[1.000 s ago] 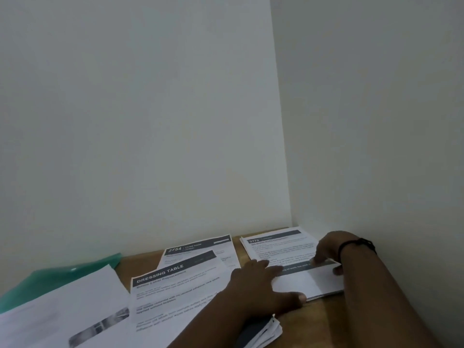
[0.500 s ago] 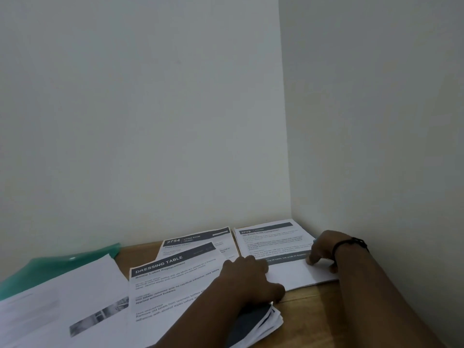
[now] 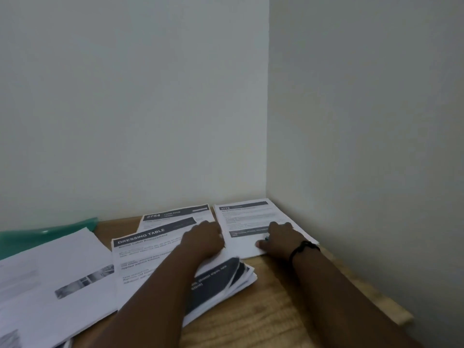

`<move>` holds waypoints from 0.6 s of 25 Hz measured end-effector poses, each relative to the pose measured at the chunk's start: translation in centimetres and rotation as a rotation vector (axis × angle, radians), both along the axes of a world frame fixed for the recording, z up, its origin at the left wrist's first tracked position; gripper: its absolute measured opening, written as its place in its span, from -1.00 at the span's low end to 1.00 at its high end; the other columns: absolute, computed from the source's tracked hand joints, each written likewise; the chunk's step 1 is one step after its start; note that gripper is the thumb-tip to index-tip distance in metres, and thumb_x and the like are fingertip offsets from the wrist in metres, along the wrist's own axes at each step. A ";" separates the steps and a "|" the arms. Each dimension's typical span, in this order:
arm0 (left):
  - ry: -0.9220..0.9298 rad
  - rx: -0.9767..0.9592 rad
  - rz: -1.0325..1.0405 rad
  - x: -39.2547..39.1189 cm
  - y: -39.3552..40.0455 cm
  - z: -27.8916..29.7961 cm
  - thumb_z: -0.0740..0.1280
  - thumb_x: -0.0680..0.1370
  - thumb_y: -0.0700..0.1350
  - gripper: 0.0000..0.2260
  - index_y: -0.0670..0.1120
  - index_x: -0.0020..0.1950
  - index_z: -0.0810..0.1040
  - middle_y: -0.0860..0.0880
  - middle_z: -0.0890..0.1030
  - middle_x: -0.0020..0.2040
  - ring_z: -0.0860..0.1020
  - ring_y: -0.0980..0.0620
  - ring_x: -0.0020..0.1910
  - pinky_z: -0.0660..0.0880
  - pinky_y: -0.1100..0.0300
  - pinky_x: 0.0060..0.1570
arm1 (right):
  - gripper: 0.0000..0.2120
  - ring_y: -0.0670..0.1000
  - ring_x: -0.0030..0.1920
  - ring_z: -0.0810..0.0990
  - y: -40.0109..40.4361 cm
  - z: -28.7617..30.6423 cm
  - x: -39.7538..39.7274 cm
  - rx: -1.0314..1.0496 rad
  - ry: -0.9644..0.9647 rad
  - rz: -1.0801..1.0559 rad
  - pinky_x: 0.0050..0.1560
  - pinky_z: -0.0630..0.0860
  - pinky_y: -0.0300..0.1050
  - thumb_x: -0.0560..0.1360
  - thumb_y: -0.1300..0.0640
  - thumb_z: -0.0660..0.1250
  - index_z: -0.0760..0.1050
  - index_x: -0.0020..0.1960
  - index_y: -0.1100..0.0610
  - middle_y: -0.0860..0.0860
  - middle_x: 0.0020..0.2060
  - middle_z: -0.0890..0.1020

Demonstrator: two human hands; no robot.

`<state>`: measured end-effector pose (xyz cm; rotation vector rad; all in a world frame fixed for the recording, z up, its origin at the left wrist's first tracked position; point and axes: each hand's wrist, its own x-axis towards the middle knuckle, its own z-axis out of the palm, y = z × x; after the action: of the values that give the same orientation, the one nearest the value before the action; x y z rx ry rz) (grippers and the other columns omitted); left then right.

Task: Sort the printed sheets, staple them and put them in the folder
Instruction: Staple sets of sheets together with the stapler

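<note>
Wooden surface, wall corner. Right hand: fingers spread flat, pressing sheet "3779", nothing grasped. Left hand: resting on "DRESSING TABLE" stack; grip cannot be told. Sheet "2754" behind. Green folder far left.

Green folder: you see only its far edge, the rest lies under the left sheets and runs off the left edge. Your left hand covers the middle of the DRESSING TABLE sheet, hiding its fingertips. Body text on the 3779 sheet is too blurred to read.
</note>
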<state>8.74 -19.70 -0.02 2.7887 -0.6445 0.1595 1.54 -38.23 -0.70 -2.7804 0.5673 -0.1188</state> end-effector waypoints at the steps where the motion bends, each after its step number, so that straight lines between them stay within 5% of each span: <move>1: -0.008 0.009 0.010 0.0 0.2 -0.2 0.17 0.60 -0.01 -0.72 0.03 0.27 0.49 -0.03 0.49 0.31 0.47 -0.06 0.27 0.41 0.02 0.26 | -0.42 0.15 0.29 0.44 0.2 -0.7 -1.9 -0.015 -0.053 -0.004 0.21 0.44 0.00 0.50 -0.19 0.24 0.22 0.40 0.06 0.17 0.41 0.29; 4: -0.071 0.009 -0.033 -1.6 -0.9 0.0 0.17 0.60 0.10 -0.69 0.02 0.28 0.48 -0.04 0.48 0.31 0.47 -0.06 0.27 0.41 0.02 0.25 | -0.55 0.05 0.25 0.44 0.0 -2.1 -8.6 -0.173 -0.219 0.019 0.20 0.37 0.01 0.55 -0.15 0.19 0.24 0.35 0.01 0.00 0.26 0.46; 8: -0.122 0.007 -0.201 -5.3 -2.6 0.1 0.15 0.60 0.19 -0.62 0.04 0.31 0.45 0.00 0.46 0.31 0.43 -0.03 0.29 0.39 0.03 0.25 | -0.56 -0.25 0.12 0.41 -2.7 -1.7 -16.2 -0.217 -0.196 0.294 0.24 0.24 -0.14 0.45 -0.42 0.10 0.39 0.19 -0.19 -0.32 0.02 0.50; 15: -0.052 -0.136 -0.208 -8.2 -1.2 -0.5 0.11 0.53 0.36 -0.50 0.09 0.30 0.46 0.06 0.47 0.31 0.43 0.04 0.28 0.39 0.03 0.26 | -0.41 -0.25 0.08 0.50 -4.1 -1.2 -18.3 -0.170 -0.260 0.482 0.14 0.43 -0.24 0.36 -0.49 0.16 0.43 0.26 -0.20 -0.29 0.10 0.55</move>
<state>0.53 -20.95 -0.53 2.5760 -0.8961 0.2248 -16.78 -42.31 -1.92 -2.9084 -0.1874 -0.4277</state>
